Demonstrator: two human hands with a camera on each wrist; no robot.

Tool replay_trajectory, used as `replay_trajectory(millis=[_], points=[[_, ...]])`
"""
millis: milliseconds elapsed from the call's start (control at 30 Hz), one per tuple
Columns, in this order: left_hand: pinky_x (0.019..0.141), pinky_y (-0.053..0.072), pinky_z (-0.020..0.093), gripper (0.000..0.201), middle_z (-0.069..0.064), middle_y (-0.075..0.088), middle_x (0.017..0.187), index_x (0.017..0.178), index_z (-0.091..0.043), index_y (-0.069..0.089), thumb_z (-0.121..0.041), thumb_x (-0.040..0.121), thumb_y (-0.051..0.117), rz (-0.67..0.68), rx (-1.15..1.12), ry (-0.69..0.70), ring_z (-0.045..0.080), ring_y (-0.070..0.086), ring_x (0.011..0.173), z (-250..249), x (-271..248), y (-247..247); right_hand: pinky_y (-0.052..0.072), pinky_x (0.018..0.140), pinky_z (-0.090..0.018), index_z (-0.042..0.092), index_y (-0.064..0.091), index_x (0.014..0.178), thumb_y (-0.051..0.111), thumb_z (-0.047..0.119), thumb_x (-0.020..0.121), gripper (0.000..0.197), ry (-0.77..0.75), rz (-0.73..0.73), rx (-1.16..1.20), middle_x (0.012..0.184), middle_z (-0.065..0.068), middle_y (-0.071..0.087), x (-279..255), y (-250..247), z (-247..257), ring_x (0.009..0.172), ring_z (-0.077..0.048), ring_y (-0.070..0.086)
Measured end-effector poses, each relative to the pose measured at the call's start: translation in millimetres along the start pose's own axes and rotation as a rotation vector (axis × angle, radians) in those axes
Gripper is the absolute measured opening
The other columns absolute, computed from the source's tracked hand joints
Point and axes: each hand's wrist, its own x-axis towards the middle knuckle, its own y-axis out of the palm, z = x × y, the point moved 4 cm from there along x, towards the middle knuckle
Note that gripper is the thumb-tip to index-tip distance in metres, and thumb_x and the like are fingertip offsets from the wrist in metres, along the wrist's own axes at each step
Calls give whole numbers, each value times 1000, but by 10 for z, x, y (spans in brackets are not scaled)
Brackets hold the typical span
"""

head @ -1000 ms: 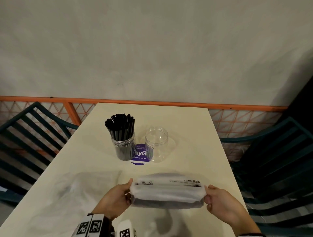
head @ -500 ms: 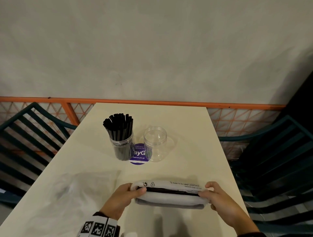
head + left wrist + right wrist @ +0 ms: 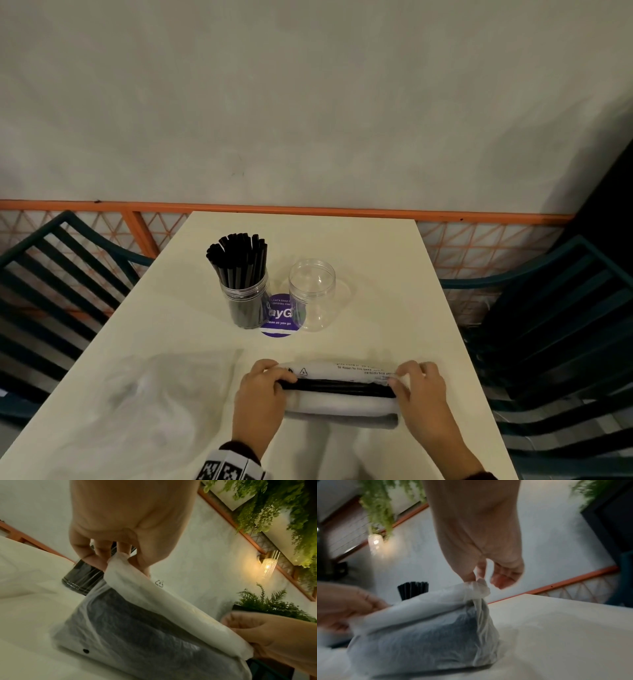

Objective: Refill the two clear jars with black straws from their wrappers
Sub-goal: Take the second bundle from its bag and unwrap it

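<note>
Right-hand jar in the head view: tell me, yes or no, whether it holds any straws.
No: the right-hand jar stands empty and see-through, while only the left jar beside it is packed with black straws.

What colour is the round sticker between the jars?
Purple with white lettering; the sticker shows best in the head view.

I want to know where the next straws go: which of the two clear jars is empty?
The right jar, beside the purple sticker, is empty and see-through. The left jar is packed with black straws.

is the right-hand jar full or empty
Empty: the right jar shows clear through to the table, while the left jar holds black straws.
</note>
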Motion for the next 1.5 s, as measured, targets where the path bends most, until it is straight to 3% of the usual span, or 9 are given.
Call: replay_trajectory(millis=[167, 267, 400, 600, 867, 1100, 1233, 1367, 1500], points=[[78, 52, 30, 22, -12, 57, 89, 87, -22, 72, -4, 77, 64, -39, 49, 63, 18, 61, 87, -21, 63, 8, 34, 82, -27, 28, 60, 89, 53, 17, 87, 13, -444, 125, -266, 125, 6, 48, -98, 159, 264, 112, -18, 47], [85, 47, 24, 37, -3, 57, 110, 105, -23, 67, 0, 77, 59, 9, 72, 60, 19, 56, 100, -19, 99, 15, 25, 84, -23, 30, 59, 113, 57, 34, 86, 27, -352, 190, -281, 136, 14, 41, -43, 163, 292, 121, -10, 42], [99, 34, 27, 62, 3, 33, 130, 131, -36, 44, -2, 80, 53, 234, 176, 5, 26, 39, 118, 17, 59, 29, 34, 99, -27, 25, 26, 142, 67, 39, 78, 78, -276, 279, -348, 145, 9, 25, -22, 150, 279, 127, -15, 36], [99, 39, 22, 74, 3, 27, 114, 139, -39, 26, -7, 80, 59, 504, 82, -93, 21, 42, 105, 49, -10, -58, 38, 96, -33, 30, 13, 143, 72, 41, 70, 95, -258, 339, -423, 145, 5, 15, -67, 158, 232, 125, -19, 31], [81, 40, 11, 58, 1, 35, 111, 131, -29, 45, -5, 79, 56, 320, -40, 52, 12, 47, 95, -276, -87, -210, 30, 103, -28, 26, 43, 132, 57, 33, 85, 50, -523, 242, -356, 126, 3, 39, -141, 231, 802, 119, -18, 35], [90, 38, 12, 56, -7, 35, 111, 128, -31, 47, -11, 77, 53, 185, -12, 280, 14, 46, 106, -615, -157, -376, 42, 97, -25, 18, 39, 133, 66, 34, 77, 65, -632, 299, -146, 129, -1, 50, -49, 406, 1090, 116, -16, 50], [92, 40, 13, 47, -17, 42, 115, 125, -35, 51, -24, 79, 57, 189, -82, 414, 4, 48, 106, -811, -253, -439, 45, 84, -22, 14, 47, 120, 50, 43, 76, 52, -694, 302, -35, 115, -4, 59, -71, 349, 1144, 100, -15, 56], [81, 47, 11, 29, -14, 62, 106, 108, -35, 64, -36, 80, 57, 78, -416, 342, 5, 58, 99, -760, -149, -640, 36, 75, -1, 18, 55, 109, 41, 51, 72, 52, -584, 227, 111, 97, 15, 56, -26, 115, 1059, 88, -1, 52], [76, 45, 6, 31, -14, 52, 114, 112, -36, 58, -19, 87, 59, 129, -330, 157, 5, 55, 98, -535, -55, -673, 47, 82, -14, 38, 52, 96, 55, 30, 80, 19, -497, 279, 266, 95, 18, 63, -3, 8, 929, 93, -1, 60]])
